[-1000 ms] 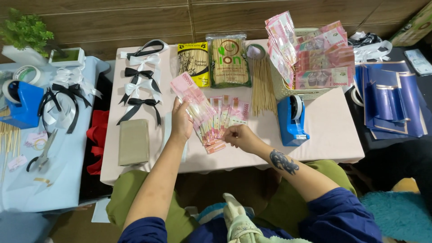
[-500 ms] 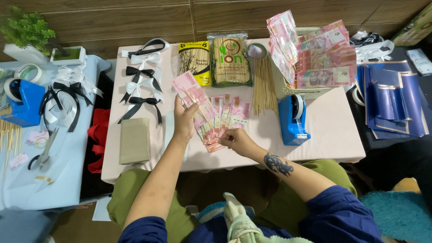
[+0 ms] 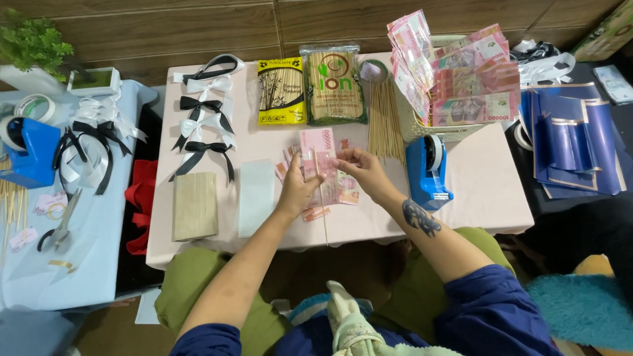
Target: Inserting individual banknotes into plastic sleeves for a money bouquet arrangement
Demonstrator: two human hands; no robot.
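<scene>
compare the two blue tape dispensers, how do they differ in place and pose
The right tape dispenser stands on the pink table, close to the right hand; the left tape dispenser sits on the light blue table, far from both hands and partly cut off. Both are blue and hold a tape roll.

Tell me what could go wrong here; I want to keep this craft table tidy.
The left hand and right hand hold one pink banknote upright over loose banknotes lying on the table; a slip could scatter them. The loose wooden skewers lie just beyond the right hand, so a careless reach might knock them.
</scene>
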